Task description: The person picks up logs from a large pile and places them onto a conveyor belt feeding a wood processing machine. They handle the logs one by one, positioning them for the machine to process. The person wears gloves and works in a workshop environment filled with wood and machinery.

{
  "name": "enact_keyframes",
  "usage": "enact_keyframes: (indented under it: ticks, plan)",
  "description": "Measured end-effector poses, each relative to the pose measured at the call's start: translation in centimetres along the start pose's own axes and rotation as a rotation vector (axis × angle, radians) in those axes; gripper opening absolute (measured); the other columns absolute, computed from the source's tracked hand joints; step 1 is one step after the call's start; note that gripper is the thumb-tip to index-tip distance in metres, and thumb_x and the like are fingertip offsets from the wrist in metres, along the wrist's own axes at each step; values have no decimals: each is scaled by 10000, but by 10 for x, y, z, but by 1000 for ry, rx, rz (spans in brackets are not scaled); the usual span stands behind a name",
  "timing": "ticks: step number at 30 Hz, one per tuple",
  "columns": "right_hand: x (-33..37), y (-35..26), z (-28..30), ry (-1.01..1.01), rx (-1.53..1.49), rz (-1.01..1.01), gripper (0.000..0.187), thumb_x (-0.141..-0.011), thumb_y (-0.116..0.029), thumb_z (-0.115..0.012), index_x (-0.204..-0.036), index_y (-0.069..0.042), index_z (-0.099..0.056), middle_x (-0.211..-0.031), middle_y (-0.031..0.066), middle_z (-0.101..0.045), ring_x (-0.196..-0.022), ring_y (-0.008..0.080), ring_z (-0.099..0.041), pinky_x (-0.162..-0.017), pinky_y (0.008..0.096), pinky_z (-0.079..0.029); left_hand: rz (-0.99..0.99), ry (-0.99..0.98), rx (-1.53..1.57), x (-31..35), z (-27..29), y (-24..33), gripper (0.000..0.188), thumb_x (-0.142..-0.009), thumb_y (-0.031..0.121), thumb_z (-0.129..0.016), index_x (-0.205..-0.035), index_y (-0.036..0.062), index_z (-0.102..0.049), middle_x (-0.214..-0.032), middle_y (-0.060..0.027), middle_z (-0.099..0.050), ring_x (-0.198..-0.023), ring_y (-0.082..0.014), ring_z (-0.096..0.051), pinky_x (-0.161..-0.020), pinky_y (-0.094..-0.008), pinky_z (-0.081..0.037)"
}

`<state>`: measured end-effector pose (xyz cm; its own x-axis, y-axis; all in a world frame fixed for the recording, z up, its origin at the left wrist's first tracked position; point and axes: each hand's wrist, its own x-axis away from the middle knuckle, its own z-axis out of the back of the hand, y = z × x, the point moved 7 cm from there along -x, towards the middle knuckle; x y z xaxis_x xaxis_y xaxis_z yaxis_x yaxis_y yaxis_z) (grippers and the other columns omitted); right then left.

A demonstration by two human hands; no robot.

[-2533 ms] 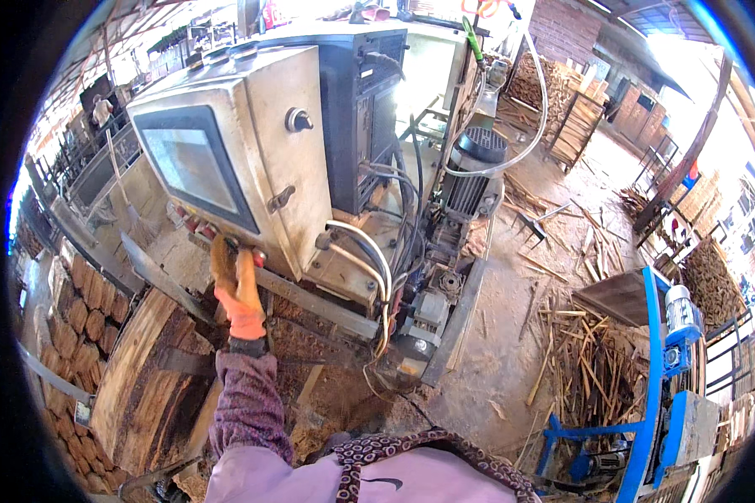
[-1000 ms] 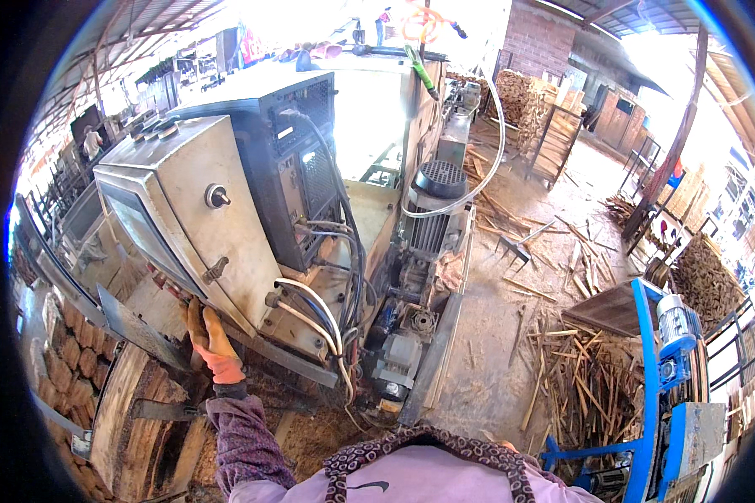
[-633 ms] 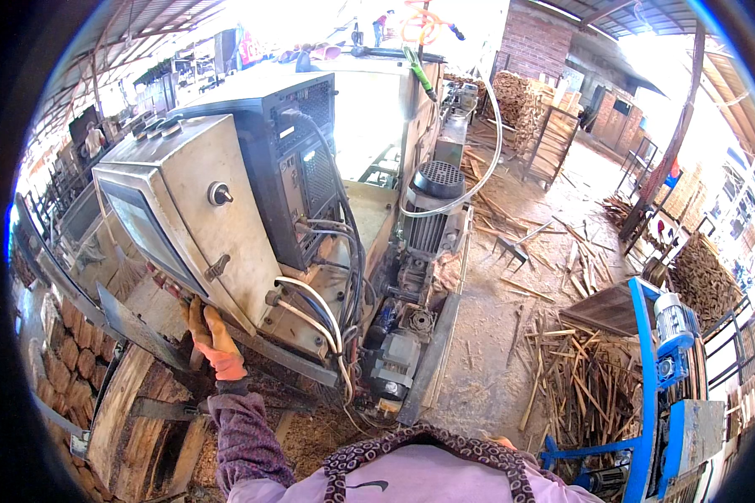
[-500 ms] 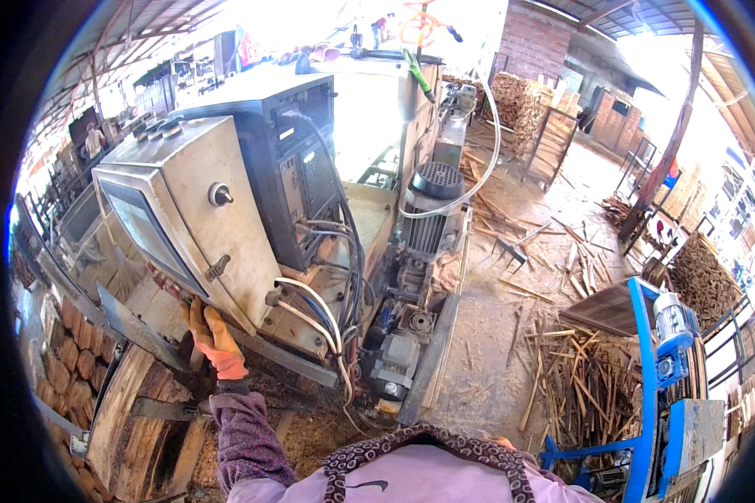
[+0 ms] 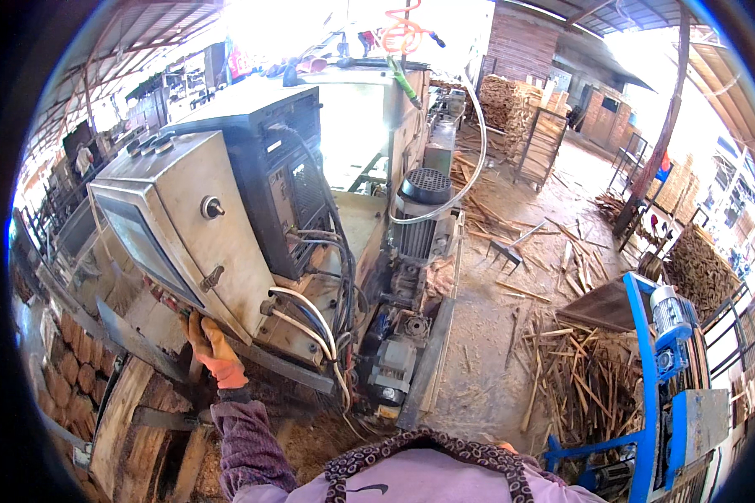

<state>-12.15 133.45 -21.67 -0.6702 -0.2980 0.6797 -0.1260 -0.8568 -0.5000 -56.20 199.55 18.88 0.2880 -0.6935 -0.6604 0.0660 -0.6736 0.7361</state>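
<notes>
In an orange and tan work glove, my left hand (image 5: 216, 345) reaches up to the lower edge of a worn metal control box (image 5: 235, 214). The fingers are stretched out, their tips at a row of small red controls (image 5: 164, 293) beneath the box's dark-framed screen (image 5: 138, 239). Nothing shows held in the hand, though the fingertips are partly hidden. A black knob and a latch are on the box's side. Directly below the hand lie cut logs (image 5: 130, 419) among metal bars. My right hand does not show; only a small orange patch appears by my collar.
Behind the box stands a dark computer case (image 5: 298, 184) with cables. To its right is an electric motor (image 5: 424, 218). Scrap wood strips (image 5: 583, 377) litter the floor beside a blue machine frame (image 5: 646, 419). A rake (image 5: 512, 250) and stacked wood (image 5: 705, 268) lie farther off.
The view has shifted slightly, so the machine sits a little lower and further left. My left hand's fingers have moved closer to the controls under the screen.
</notes>
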Motion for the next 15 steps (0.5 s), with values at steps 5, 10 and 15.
enact_keyframes:
  ticks: [5, 10, 15]
  plan:
    - [-31, 65, 13, 51, -74, 49, 451, -867, -454, -729, -1006, -26, -767, -949, 116, -772, -884, 227, -704, -805, 376, -530, 143, -22, 256, 19, -44, -22, 658, -1003, 431, -632, -1418, -70, -529, -1568, -200, -391, -1397, -309, -424, -1158, -423, -335]
    - [10, -16, -13, -114, 25, 183, 524, -863, -493, -732, -1034, 1, -765, -935, 129, -769, -848, 240, -700, -773, 388, -536, 55, -17, 11, -8, 14, -14, 606, -1033, 411, -594, -1431, -42, -528, -1533, -180, -445, -1334, -289, -477, -1127, -413, -377]
    - [-3, 35, 11, -19, 57, 37, 570, -879, -526, -708, -1063, 11, -762, -957, 165, -767, -841, 251, -712, -789, 391, -542, 125, -58, 10, 8, -38, -27, 565, -1062, 396, -545, -1434, -29, -538, -1525, -185, -473, -1330, -298, -493, -1120, -419, -393]
